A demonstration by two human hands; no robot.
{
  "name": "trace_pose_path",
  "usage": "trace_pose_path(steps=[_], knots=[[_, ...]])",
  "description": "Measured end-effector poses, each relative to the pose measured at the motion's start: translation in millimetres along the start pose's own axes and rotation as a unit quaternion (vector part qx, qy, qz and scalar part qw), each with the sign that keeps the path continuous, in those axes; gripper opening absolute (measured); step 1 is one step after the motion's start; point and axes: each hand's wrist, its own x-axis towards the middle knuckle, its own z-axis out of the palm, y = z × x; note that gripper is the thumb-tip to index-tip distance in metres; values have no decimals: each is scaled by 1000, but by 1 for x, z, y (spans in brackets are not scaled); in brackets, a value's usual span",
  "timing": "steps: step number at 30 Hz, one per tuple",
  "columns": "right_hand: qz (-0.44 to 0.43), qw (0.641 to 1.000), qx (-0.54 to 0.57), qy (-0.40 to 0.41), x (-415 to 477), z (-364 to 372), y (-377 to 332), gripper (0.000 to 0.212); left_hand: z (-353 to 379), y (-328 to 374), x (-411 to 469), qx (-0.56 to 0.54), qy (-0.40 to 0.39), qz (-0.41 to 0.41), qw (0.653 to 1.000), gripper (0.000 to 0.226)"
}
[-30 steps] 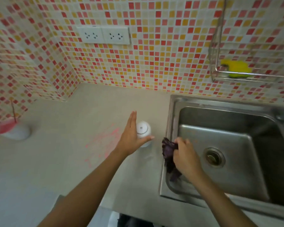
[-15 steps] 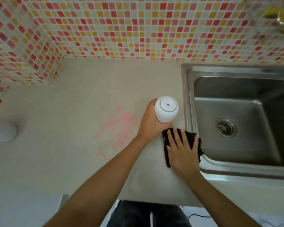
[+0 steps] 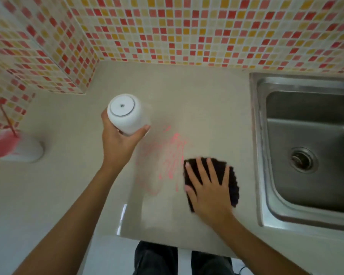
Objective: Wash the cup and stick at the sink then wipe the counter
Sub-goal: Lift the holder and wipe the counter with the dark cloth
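No writing or brand shows anywhere, not even on the upturned base of the white cup (image 3: 125, 114) my left hand (image 3: 117, 141) grasps, lifted above the counter (image 3: 68, 195). Half a second ago it hung just beside the sink (image 3: 262, 147); now it is well left of it. My right hand (image 3: 208, 191), fingers spread flat, presses the dark cloth (image 3: 231, 181) down; it has slid left to the edge of the pink smear (image 3: 171, 155). At far left, blurred, what may be a second cup (image 3: 18, 149) holds the red stick (image 3: 7, 120). Mosaic tiles (image 3: 187, 30) in red, orange and cream back the beige counter.
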Motion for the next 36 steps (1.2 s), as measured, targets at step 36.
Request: trace_pose_path(steps=[36], knots=[[172, 984, -25, 29, 168, 11, -50, 55, -74, -75, 93, -39, -38, -12, 998, 94]])
